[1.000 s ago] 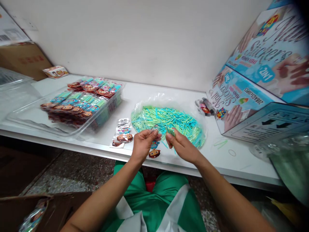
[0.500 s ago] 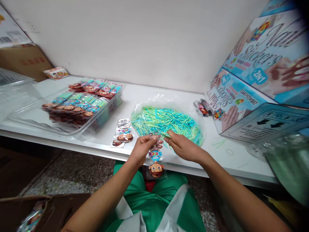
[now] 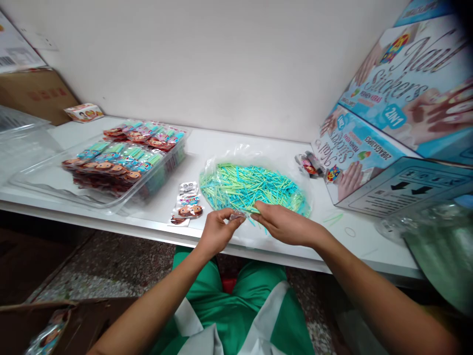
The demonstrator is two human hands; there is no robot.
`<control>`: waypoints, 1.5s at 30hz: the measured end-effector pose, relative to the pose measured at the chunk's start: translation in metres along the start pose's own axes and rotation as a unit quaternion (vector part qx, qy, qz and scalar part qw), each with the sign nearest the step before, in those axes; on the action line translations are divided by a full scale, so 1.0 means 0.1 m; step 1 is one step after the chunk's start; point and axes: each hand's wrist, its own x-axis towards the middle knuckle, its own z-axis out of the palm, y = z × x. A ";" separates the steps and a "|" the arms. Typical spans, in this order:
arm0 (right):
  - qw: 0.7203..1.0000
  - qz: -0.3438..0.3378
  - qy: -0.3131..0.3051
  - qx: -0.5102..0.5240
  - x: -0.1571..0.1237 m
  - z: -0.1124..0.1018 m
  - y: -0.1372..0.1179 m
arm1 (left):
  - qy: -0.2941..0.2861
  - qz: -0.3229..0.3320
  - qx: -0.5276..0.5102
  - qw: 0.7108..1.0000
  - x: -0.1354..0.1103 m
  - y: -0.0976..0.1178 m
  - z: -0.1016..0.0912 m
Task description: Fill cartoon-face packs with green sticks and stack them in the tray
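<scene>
My left hand point(image 3: 219, 229) pinches a small clear printed packet point(image 3: 236, 215) at its edge, thumb on top; most of it is hidden from this angle. Close beside it, my right hand point(image 3: 283, 222) is closed on a few thin green sticks point(image 3: 254, 211), their tips pointing toward the packet. Behind both hands lies a clear plastic bag point(image 3: 254, 154) full of loose green and blue sticks point(image 3: 251, 185). Flat packets with a cartoon face point(image 3: 189, 211) lie on the table to the left of my left hand.
A clear tray point(image 3: 121, 204) at the left holds stacked filled packets point(image 3: 111, 162). Nail Stickers boxes point(image 3: 391, 113) stand at the right, with dark small packets point(image 3: 309, 163) beside them. The white table's front edge point(image 3: 155, 235) runs close below my hands.
The packet in my left hand, which hung down with its cartoon face showing, has tipped up nearly edge-on. Both hands stay close together, the right still holding sticks.
</scene>
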 end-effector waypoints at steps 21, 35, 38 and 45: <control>0.990 -0.042 -0.082 -0.103 0.04 -0.01 -0.05 | -0.025 0.271 0.349 0.897 -0.01 -0.06 -0.10; 0.980 -0.013 -0.173 -0.101 0.16 0.01 -0.04 | -0.112 0.224 0.431 0.867 -0.06 0.02 0.03; 0.983 -0.027 -0.160 -0.082 0.20 -0.01 -0.03 | -0.162 0.168 0.401 0.886 -0.10 0.06 0.08; 0.987 -0.084 -0.097 0.098 0.22 -0.15 0.09 | -0.234 -0.034 0.021 0.971 -0.09 0.02 0.05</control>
